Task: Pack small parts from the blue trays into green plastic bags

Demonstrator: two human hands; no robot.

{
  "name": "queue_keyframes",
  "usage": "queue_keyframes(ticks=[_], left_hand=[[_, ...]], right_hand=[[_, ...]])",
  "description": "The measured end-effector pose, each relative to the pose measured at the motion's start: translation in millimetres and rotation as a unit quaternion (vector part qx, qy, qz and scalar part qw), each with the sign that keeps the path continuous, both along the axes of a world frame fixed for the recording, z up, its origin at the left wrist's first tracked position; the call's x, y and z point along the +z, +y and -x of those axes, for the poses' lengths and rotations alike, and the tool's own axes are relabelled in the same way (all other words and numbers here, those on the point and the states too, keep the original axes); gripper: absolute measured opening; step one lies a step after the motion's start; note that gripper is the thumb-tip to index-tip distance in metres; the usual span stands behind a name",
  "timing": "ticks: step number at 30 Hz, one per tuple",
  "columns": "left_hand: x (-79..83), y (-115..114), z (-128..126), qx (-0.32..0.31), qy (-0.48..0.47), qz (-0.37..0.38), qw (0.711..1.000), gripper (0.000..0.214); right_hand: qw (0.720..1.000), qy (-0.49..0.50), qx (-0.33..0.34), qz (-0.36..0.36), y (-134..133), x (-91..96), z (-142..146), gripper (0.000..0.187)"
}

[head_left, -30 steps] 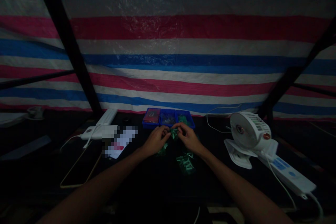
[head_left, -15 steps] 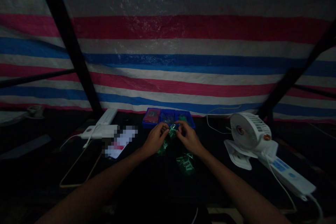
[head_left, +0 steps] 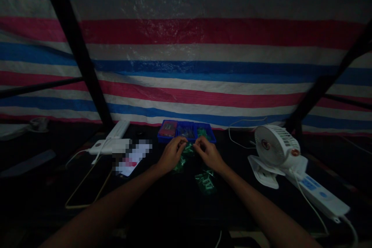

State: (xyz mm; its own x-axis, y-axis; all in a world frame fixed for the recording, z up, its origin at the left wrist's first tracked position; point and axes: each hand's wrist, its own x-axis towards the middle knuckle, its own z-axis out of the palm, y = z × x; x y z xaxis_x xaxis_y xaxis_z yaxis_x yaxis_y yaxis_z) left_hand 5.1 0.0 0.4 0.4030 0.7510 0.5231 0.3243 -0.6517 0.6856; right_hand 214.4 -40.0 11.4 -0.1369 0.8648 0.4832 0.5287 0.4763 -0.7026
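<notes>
Green packet (head_left: 188, 149) at near side of blue bins (head_left: 166, 139)

Dim light. Left hand (head_left: 173, 155) pinches the packet between thumb and fingers. Right hand (head_left: 208, 154) curled at the packet's right edge; cannot tell whether it grips. Second green bag (head_left: 179, 165) on dark surface (head_left: 174, 201), just beside left hand. Printed green bag (head_left: 205, 184) nearer, to the right. White fan (head_left: 270, 145) farther right; phone (head_left: 88, 186) left.

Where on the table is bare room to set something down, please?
Apparently bare: between the right hand and the white fan, and between the forearms, left of the near green packet. Crowded: around the left hand, by the blue containers.
</notes>
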Motion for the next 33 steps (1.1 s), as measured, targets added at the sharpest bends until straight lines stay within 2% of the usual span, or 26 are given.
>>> queue_keyframes(ticks=[5, 10, 18, 24, 33], left_hand=[[-5.6, 2.4, -1.1, 0.017, 0.006, 0.032, 0.999, 0.037], [-4.0, 2.6, -0.1, 0.017, 0.01, 0.038, 0.999, 0.025], [3.0, -0.6, 1.1, 0.004, 0.017, -0.025, 1.0, 0.023], [4.9, -0.9, 1.2, 0.025, 0.021, -0.041, 0.999, 0.02], [5.9, -1.1, -0.8, 0.014, 0.0, -0.054, 0.998, 0.013]], right_hand=[[0.999, 0.036, 0.01, 0.009, 0.7, -2.1, -0.3, 0.018], [0.998, 0.053, 0.01, 0.013, 3.3, -4.2, -2.6, 0.016], [0.999, -0.03, -0.013, -0.028, 2.3, -0.4, -0.9, 0.024], [0.997, -0.035, -0.001, -0.07, 5.0, -2.4, -1.6, 0.019], [0.998, -0.03, 0.021, -0.055, 5.3, -5.3, -0.5, 0.02]])
